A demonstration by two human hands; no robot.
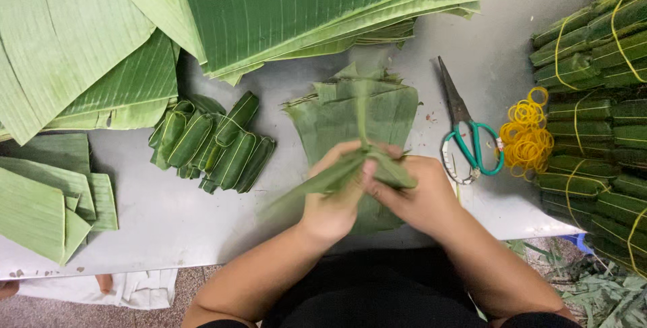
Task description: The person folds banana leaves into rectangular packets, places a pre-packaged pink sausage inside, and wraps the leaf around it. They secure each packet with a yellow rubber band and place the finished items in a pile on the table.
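I see my left hand (331, 201) and right hand (412, 196) meeting at lower centre of the frame, both closed on one folded leaf strip (350, 171); the fingers of each pinch it from opposite sides, thumbs on top. The strip's long axis runs on a slant, from lower left toward the right, with its free tail trailing out past my left hand, so the left hand is the nearer one to that loose end while the right holds the folded end. Directly under and just beyond both hands lies a small stack of cut leaf pieces (354, 109), centre of the frame. To the left of that, a heap of rolled leaf bundles (212, 142) (I count roughly ten, though they overlap too much to be sure). To the right, one pair of scissors (468, 136) with teal handles lies with its blades pointing to the top of the frame, and just beside it a clump of yellow rubber bands (527, 134), too tangled to count. At the right edge, tied leaf packets (593, 99) are stacked in rows. Big leaf sheets (303, 11) fill the top, and more cut sheets (47, 200) sit at lower left on the grey table (168, 220).
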